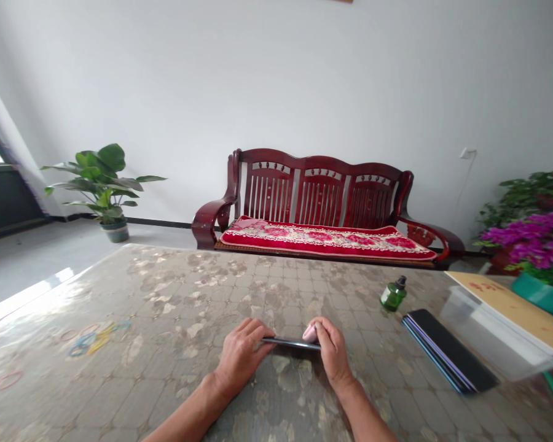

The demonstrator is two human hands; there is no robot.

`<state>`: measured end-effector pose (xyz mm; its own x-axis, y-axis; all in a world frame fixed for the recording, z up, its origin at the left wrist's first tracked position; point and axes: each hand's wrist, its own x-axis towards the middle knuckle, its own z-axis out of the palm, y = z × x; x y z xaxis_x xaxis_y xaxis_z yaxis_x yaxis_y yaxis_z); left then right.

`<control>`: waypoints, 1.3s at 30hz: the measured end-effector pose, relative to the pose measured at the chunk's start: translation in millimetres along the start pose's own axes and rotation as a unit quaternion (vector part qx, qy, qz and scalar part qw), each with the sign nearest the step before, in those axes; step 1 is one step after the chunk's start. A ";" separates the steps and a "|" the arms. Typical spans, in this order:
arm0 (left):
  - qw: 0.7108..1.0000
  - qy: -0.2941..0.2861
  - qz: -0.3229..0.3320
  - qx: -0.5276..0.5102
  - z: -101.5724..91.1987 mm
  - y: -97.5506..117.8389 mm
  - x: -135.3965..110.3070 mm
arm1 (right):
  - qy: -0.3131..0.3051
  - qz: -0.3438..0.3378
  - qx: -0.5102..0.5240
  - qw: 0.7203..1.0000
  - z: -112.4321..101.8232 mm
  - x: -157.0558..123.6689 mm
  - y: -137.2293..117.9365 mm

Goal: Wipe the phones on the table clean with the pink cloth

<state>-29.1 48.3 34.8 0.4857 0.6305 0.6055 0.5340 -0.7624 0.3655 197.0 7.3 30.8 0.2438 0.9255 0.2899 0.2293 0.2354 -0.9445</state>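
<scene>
A thin dark phone (289, 342) is held flat just above the patterned table (175, 307), seen edge-on. My left hand (240, 357) grips its left end with curled fingers. My right hand (330, 352) grips its right end and also pinches a small pink object (309, 333) against the phone; I cannot make out what it is.
A stack of dark phones (447, 356) lies to the right, beside a clear plastic box (493, 337) with a tan lid. A small green bottle (393, 294) stands behind them. Coloured rubber bands (90, 342) lie at the left. A red wooden bench (322, 209) and potted plants (104, 187) stand beyond.
</scene>
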 end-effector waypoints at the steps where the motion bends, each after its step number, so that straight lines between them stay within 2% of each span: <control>1: 1.000 0.000 0.002 0.003 -0.2 -0.4 0.0 | -0.004 0.003 0.001 1.000 0.2 0.1 -0.2; 14: 1.000 -0.012 0.000 0.019 -2.9 -0.1 0.8 | -0.018 0.037 0.020 0.999 -2.6 5.4 0.8; 21: 0.997 -0.057 -0.045 0.038 -5.2 1.3 1.6 | -0.064 0.018 -0.059 0.996 2.1 2.4 -3.6; 30: 0.991 -0.093 -0.095 0.037 2.3 0.0 5.0 | 0.016 0.011 -0.132 0.991 7.0 -0.6 3.0; 39: 0.987 -0.102 -0.120 -0.003 14.9 -4.5 4.5 | -0.016 0.023 -0.234 0.972 11.5 -1.2 0.3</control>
<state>-19.0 56.8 25.4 0.4755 0.8091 0.3453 0.6476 -0.5876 0.4852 186.0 9.7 28.3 0.2356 0.9426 0.2365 0.6242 0.0398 -0.7802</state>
